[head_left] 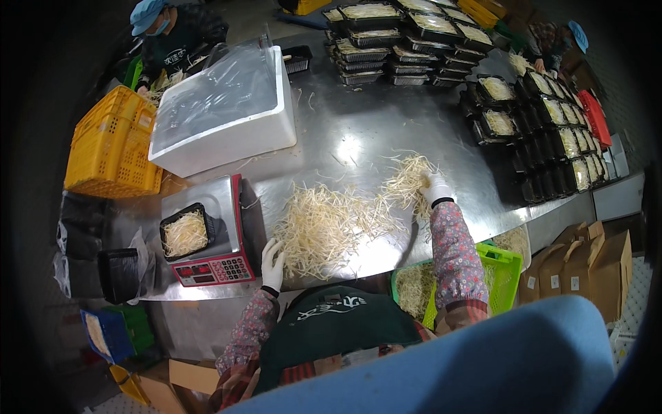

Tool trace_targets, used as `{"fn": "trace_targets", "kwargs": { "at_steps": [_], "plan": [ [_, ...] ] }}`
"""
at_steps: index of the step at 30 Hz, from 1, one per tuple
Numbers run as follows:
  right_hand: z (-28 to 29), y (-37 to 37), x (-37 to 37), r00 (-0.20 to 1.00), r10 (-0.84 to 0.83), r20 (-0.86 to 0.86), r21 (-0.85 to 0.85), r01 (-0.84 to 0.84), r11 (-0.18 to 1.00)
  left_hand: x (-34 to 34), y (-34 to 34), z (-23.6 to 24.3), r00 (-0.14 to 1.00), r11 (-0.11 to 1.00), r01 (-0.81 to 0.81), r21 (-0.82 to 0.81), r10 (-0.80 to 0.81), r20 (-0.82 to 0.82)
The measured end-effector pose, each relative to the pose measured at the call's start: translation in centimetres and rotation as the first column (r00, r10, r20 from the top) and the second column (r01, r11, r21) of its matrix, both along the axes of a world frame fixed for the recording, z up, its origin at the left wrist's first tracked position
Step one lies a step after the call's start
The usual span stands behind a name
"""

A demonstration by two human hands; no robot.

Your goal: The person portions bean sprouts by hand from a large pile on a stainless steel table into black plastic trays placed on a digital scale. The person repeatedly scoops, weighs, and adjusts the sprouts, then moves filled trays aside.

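Note:
A loose pile of pale bean sprouts [321,228] lies on the steel table in front of me, and a smaller clump [405,178] trails off to its right. My left hand [274,265], in a white glove, rests at the pile's near left edge with its fingers stretched out and apart. Gloved in white too, my right hand [436,188] is closed over the right clump; sprouts partly hide its fingertips. Left of the pile, a black tray [186,233] filled with sprouts sits on a red scale [236,207].
A white foam box [227,141] with clear film stands behind the scale, beside yellow crates [114,141]. Filled trays are stacked at the back [407,45] and right [552,131]. A green crate [507,276] stands below the table's near edge. Two other people work at the far corners.

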State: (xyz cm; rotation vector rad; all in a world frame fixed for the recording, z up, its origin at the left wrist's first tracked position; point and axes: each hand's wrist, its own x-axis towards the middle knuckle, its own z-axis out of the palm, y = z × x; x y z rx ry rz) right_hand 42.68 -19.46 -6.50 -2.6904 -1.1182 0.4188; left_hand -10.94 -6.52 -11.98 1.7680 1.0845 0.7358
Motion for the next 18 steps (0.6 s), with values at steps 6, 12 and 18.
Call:
{"fn": "trace_targets", "kwargs": {
  "at_steps": [6, 12, 18],
  "plan": [
    [4.3, -1.5, 0.2, 0.971, -0.063, -0.232, 0.608, 0.195, 0.77, -0.3, -0.1, 0.0, 1.0, 1.0, -0.025, -0.013, 0.025, 0.003],
    [9.7, -3.6, -7.9, 0.914, 0.253, -0.317, 0.168, -0.208, 0.964, -0.2, 0.0, 0.5, 1.0, 1.0, 0.006, -0.012, -0.006, 0.006],
    [6.0, -6.4, -6.5, 0.897, 0.0, -0.442, 0.119, 0.059, 0.991, -0.4, 0.1, -0.3, 1.0, 1.0, -0.004, -0.02, 0.005, 0.024]
  ]
}}
